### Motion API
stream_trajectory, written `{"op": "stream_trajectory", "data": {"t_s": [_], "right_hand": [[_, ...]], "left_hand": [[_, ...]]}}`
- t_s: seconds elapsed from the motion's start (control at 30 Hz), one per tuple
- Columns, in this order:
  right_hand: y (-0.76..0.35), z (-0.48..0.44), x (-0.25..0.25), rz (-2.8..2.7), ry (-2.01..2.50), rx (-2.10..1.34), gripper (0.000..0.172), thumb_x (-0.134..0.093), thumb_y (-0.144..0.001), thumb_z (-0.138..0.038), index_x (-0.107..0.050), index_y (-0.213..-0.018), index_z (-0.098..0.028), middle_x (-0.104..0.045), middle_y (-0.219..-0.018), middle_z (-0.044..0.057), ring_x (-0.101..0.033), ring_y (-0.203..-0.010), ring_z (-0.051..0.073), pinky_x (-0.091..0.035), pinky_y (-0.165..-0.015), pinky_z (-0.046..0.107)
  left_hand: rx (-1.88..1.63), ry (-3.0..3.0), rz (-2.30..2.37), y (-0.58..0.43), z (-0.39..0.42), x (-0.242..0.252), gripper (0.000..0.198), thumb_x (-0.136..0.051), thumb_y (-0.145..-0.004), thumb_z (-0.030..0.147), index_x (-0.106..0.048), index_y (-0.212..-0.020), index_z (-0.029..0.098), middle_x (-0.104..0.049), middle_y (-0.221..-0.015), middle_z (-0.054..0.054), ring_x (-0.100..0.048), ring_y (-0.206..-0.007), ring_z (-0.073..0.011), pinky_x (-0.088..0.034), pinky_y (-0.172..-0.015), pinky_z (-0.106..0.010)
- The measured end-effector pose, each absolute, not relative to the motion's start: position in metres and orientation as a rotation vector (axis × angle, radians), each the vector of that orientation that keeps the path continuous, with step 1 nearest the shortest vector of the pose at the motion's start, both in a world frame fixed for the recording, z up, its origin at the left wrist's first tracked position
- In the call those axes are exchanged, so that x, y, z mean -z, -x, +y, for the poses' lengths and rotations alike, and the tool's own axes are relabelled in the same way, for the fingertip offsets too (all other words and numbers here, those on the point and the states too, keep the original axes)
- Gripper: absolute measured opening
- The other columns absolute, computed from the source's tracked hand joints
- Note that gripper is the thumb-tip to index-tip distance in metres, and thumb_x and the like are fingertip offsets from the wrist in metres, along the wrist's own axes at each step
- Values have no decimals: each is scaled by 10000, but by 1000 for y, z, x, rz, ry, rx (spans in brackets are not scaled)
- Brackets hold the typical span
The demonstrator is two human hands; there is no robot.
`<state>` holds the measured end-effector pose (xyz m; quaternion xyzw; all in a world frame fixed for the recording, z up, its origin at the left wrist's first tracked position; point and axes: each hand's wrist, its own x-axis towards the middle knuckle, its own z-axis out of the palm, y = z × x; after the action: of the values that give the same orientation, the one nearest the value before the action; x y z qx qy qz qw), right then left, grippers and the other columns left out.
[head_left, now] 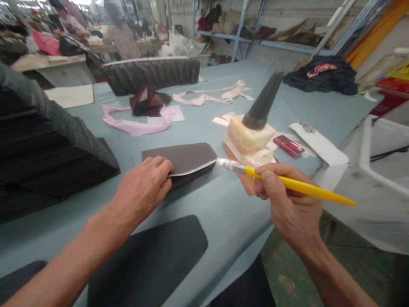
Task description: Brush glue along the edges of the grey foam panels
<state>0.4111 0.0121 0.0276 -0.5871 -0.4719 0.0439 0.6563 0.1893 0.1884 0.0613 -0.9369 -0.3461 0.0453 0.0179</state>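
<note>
Blue-grey cloth covered the workshop bench (223, 221), with stacks of dark cut pieces (47, 149) at our left. We pressed our left hand (147, 187) on a dark folded piece (188, 158), fingers (161, 168) close together and bent down onto its near end, gripping nothing. Our right hand (287, 204) pinched a yellow brush (306, 187) between thumb and fingers, its taped tip touching the piece's right edge. Just behind stood a pale block (249, 136) bearing a dark cone (263, 102).
</note>
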Motion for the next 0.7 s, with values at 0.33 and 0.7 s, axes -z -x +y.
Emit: {"op": "stream_trajectory", "data": {"t_s": [0.33,0.7], "right_hand": [[-398,83,-39,-1228,1251,-212,104,-712,-1027,-306,-776,-959,-259,-684,-724,-48,-558,-606,93,-466,-576,238],[-379,152,-68,-1356,1301,-550,216,-726,-990,-391,-758,-871,-214,-640,-688,-38,-543,-619,96,-427,-573,234]], "left_hand": [[-228,2936,-1306,-197,178,-69,194,-508,-1029,118,-667,-1122,178,-697,-1341,-99,-652,-1290,-306,-590,-1054,-452],[-282,2995,-1363,-205,181,-73,193,-579,-980,60,-698,-1074,179,-728,-1291,-93,-707,-1187,-326,-665,-999,-521]]}}
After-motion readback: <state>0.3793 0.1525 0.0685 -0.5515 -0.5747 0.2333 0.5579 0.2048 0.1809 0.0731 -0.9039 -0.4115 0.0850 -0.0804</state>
